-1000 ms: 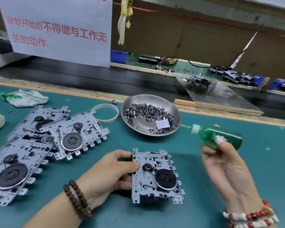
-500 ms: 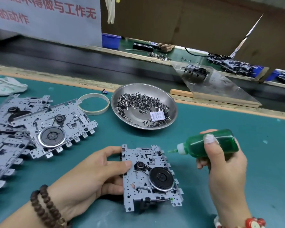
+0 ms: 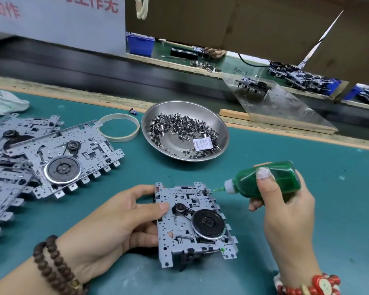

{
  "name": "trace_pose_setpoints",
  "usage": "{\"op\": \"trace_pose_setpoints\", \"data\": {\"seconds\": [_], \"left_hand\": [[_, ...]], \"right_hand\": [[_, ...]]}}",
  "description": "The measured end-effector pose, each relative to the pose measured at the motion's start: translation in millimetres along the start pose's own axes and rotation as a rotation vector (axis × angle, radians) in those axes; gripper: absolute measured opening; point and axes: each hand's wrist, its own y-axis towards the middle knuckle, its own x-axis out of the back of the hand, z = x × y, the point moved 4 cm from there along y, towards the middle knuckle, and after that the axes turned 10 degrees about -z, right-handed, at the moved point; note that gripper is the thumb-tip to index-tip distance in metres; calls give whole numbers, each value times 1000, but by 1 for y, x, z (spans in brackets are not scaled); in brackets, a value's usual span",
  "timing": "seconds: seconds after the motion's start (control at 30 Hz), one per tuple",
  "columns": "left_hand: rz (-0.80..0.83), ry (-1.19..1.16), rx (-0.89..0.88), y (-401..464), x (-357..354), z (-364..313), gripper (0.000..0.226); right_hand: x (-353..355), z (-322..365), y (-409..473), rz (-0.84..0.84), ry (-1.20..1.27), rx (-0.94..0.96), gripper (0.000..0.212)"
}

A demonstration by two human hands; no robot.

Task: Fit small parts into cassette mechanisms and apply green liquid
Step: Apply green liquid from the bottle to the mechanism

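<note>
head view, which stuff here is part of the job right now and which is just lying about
In the job:
- cassette mechanism, gripped by the left hand
- green bottle, gripped by the right hand, nozzle at the mechanism's far right corner
- steel dish of small parts
- waiting mechanisms, stacked at left

Lying about:
- tape ring
- plastic bag

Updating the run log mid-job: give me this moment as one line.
left hand: holds cassette mechanism | right hand: grips green liquid bottle | nozzle: at mechanism's far right edge | steel dish of small parts: beyond
</note>
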Motion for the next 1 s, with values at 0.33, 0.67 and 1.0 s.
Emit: {"op": "trace_pose_setpoints", "data": {"seconds": [0.33, 0.67, 1.0], "left_hand": [[-1, -10, -3, 1, -1, 0, 49], [5, -18, 3, 2, -1, 1, 49], [18, -14, 4, 1, -1, 0, 50]], "right_hand": [[0, -1, -1, 6, -14, 15, 30], [1, -1, -1, 8, -20, 19, 23], [1, 0, -2, 4, -33, 28, 27]]}}
